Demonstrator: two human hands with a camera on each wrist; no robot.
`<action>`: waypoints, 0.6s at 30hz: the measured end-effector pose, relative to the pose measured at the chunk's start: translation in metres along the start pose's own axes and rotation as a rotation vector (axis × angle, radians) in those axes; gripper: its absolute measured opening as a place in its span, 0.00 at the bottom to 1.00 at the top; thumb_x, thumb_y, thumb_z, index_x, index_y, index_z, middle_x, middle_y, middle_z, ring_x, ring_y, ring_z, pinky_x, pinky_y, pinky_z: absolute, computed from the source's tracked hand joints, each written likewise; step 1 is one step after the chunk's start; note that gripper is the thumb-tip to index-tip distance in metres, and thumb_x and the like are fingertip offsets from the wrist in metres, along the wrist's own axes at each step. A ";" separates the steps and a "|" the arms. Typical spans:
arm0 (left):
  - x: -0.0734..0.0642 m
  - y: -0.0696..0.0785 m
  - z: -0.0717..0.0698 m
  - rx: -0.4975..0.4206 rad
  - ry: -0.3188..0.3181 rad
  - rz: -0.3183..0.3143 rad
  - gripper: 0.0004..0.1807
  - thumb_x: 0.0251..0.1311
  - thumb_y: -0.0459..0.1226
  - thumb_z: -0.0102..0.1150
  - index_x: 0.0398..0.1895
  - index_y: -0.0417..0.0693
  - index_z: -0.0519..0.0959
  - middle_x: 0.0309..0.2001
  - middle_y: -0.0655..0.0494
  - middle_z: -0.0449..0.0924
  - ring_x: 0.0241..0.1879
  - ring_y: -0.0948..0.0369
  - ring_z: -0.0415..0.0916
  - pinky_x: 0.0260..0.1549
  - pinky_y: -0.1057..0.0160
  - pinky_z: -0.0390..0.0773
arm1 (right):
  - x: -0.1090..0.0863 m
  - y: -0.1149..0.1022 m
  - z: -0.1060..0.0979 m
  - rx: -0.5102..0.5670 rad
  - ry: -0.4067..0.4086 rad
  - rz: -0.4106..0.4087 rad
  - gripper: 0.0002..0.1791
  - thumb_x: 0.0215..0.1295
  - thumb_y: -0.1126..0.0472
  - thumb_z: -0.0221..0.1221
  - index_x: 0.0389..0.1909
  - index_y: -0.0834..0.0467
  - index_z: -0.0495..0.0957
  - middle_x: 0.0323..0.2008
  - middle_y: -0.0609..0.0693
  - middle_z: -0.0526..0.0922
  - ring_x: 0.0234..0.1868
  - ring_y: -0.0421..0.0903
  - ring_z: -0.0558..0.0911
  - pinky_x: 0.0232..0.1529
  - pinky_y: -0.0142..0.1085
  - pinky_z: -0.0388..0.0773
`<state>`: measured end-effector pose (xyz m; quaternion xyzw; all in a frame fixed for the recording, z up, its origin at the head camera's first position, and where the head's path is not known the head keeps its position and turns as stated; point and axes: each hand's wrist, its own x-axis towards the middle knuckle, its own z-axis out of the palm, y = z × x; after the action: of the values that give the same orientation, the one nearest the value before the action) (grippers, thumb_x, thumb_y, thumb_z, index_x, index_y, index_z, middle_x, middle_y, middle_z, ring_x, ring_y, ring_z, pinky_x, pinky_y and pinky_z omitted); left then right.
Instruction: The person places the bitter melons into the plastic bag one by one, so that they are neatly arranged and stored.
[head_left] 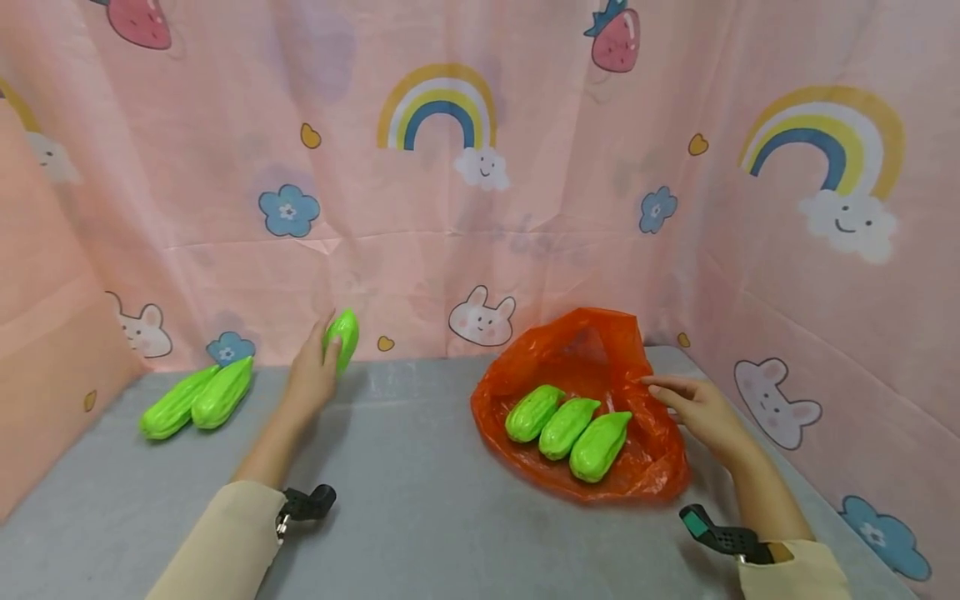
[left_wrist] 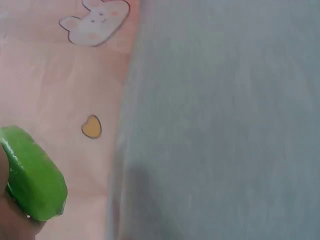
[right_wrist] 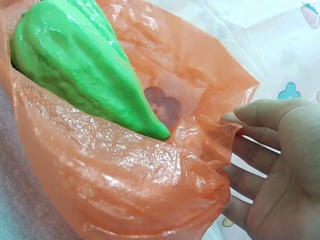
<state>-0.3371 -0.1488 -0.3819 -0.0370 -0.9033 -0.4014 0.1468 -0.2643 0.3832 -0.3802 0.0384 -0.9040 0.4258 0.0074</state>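
My left hand (head_left: 311, 372) holds a bright green bitter melon (head_left: 345, 329) above the back of the table, left of the middle. The same melon shows at the left edge of the left wrist view, with part of the hand beside it. At the right, my right hand (head_left: 705, 417) pinches the edge of an orange-red plastic bag (head_left: 663, 467) between thumb and fingers. The bag lies with its mouth spread, and three more bitter melons (head_left: 567, 427) rest side by side inside. One of them (right_wrist: 80, 70) appears large in the right wrist view, its pointed tip towards the hand.
Two bitter melons (head_left: 222, 393) lie together on the grey table (head_left: 405, 492) at the far left. A pink curtain (head_left: 375, 217) printed with rainbows, rabbits and flowers stands along the back and both sides. Each wrist wears a black strap mount (head_left: 723, 533).
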 end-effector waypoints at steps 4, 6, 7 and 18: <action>-0.006 0.013 0.006 -0.089 0.063 -0.023 0.26 0.81 0.43 0.29 0.79 0.55 0.55 0.75 0.37 0.62 0.64 0.36 0.69 0.61 0.34 0.68 | 0.000 -0.003 0.001 -0.006 0.001 0.002 0.30 0.80 0.46 0.46 0.67 0.64 0.73 0.66 0.67 0.75 0.63 0.62 0.76 0.55 0.49 0.82; -0.008 0.021 0.008 -0.139 0.103 -0.024 0.25 0.81 0.42 0.28 0.77 0.53 0.58 0.72 0.37 0.66 0.58 0.38 0.71 0.57 0.37 0.70 | 0.000 -0.004 0.002 -0.006 0.002 0.006 0.30 0.79 0.46 0.47 0.67 0.64 0.73 0.66 0.67 0.75 0.63 0.62 0.76 0.56 0.49 0.82; -0.008 0.025 0.009 -0.160 0.127 -0.022 0.25 0.81 0.41 0.28 0.77 0.52 0.60 0.72 0.37 0.67 0.57 0.39 0.71 0.57 0.38 0.71 | 0.000 -0.004 0.003 -0.005 0.005 0.007 0.30 0.79 0.46 0.47 0.67 0.64 0.73 0.66 0.67 0.75 0.63 0.62 0.77 0.55 0.49 0.82; -0.013 0.055 0.019 -0.423 0.186 -0.036 0.29 0.75 0.51 0.48 0.75 0.53 0.64 0.65 0.40 0.72 0.50 0.49 0.75 0.42 0.62 0.77 | 0.001 -0.002 0.002 -0.012 0.000 -0.004 0.30 0.80 0.46 0.46 0.67 0.66 0.72 0.66 0.68 0.75 0.61 0.60 0.78 0.54 0.47 0.83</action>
<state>-0.3195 -0.0969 -0.3590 -0.0140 -0.7823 -0.5859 0.2112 -0.2646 0.3803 -0.3800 0.0400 -0.9064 0.4204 0.0086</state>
